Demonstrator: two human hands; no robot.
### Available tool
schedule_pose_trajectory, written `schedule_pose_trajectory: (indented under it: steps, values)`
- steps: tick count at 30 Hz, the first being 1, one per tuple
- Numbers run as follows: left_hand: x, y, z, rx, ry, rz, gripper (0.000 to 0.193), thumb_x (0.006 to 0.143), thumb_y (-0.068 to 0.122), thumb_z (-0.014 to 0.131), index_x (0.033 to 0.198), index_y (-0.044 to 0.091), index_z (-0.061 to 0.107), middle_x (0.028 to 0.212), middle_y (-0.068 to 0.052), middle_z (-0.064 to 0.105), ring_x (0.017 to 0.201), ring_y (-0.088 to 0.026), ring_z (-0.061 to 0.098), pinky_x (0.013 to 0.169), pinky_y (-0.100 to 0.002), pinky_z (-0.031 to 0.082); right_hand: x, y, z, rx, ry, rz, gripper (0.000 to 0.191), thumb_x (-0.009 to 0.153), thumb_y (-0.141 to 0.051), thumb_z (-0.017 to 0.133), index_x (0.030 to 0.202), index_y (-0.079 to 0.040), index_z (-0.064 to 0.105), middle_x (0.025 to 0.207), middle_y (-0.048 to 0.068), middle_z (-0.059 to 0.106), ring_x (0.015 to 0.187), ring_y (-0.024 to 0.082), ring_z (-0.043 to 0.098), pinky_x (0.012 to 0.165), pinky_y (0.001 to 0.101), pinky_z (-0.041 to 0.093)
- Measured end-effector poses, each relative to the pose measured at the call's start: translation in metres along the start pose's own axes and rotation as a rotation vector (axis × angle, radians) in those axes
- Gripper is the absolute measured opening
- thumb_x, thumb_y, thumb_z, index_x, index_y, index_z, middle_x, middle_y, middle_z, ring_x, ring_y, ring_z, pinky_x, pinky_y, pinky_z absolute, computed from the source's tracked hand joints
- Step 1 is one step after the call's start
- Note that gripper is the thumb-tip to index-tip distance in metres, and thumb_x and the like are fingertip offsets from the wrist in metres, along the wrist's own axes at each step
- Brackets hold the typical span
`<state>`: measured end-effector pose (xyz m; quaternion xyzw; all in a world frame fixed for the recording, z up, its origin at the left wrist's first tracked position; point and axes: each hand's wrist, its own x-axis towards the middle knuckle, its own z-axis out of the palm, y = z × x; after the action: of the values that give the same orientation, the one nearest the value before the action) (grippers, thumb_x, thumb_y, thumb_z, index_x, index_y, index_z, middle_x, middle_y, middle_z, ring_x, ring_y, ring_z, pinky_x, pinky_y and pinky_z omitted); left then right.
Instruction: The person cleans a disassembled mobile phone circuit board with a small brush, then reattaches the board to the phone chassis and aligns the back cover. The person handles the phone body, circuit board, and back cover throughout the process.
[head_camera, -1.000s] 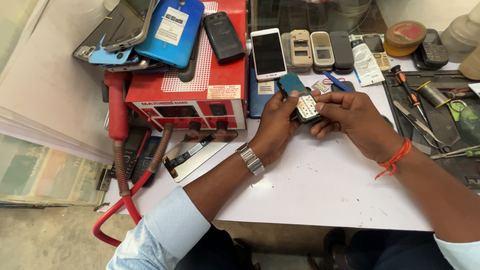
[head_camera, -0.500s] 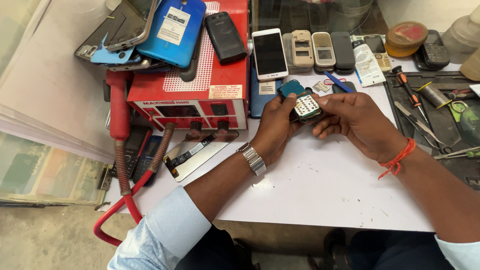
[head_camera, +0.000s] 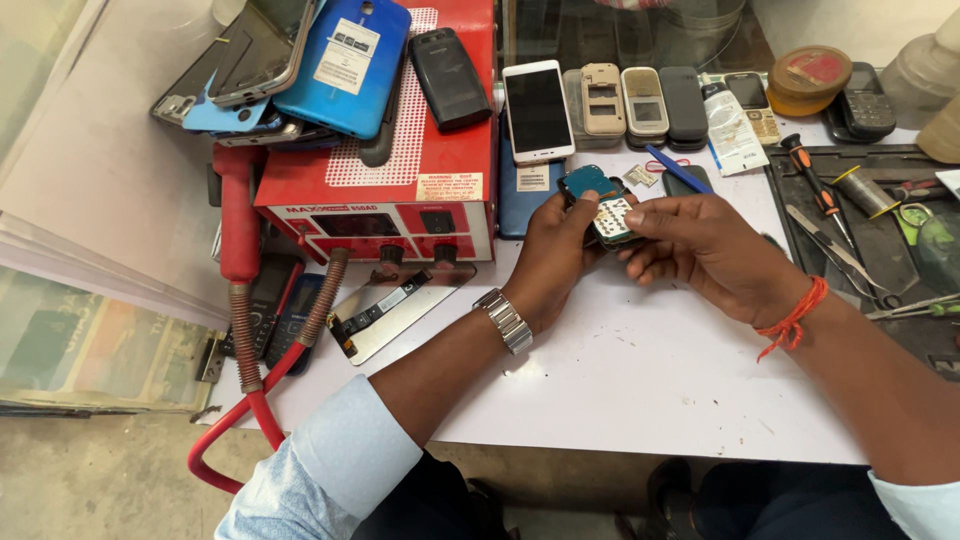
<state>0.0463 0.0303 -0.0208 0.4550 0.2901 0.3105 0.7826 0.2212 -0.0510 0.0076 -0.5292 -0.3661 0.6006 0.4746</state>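
White worktable (head_camera: 640, 380) under the hands, bare concrete floor (head_camera: 90, 480) below and left of them, pale wall (head_camera: 70, 150) slanting far left, glass counter edge (head_camera: 620, 25) beyond, soft even daylight, dark mat (head_camera: 880, 245) at right

The lower part of the small phone (head_camera: 606, 212) is covered by the fingers of both hands. At the upper right, a pale bottle (head_camera: 925, 65) is cut off by the frame edge. Labels are too small to be read.
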Motion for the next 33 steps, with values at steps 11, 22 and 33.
schedule_pose_trajectory:
  steps: [11,22,33]
  values:
    - [-0.003,0.005,0.000,-0.097,-0.126,0.042,0.041,0.108,0.036,0.042,0.126,0.001,0.054,0.127,-0.010,0.068,0.114,-0.019,0.067,0.103,-0.037,0.058,0.000,0.000,-0.004,0.112,-0.087,0.001,0.026,0.100,-0.018,0.059,0.109,0.005,0.066,0.088,0.010,0.070,0.072,0.014,0.070,0.065,0.0250,0.059]
    - [-0.003,0.006,-0.001,-0.069,-0.139,0.149,0.047,0.101,0.040,0.061,0.128,0.002,0.064,0.118,-0.010,0.069,0.111,-0.017,0.067,0.102,-0.034,0.057,-0.005,-0.005,0.010,-0.121,0.188,-0.162,0.028,0.095,-0.022,0.068,0.114,-0.002,0.064,0.086,0.010,0.070,0.065,0.017,0.072,0.061,0.0273,0.059]
    - [-0.003,0.008,-0.001,-0.022,-0.025,0.197,0.050,0.090,0.039,0.074,0.122,0.001,0.067,0.117,-0.008,0.070,0.108,-0.016,0.070,0.100,-0.032,0.059,-0.016,-0.011,0.026,-0.578,0.341,-0.402,0.033,0.090,-0.023,0.076,0.117,-0.004,0.073,0.095,0.006,0.077,0.076,0.011,0.073,0.062,0.0230,0.057]
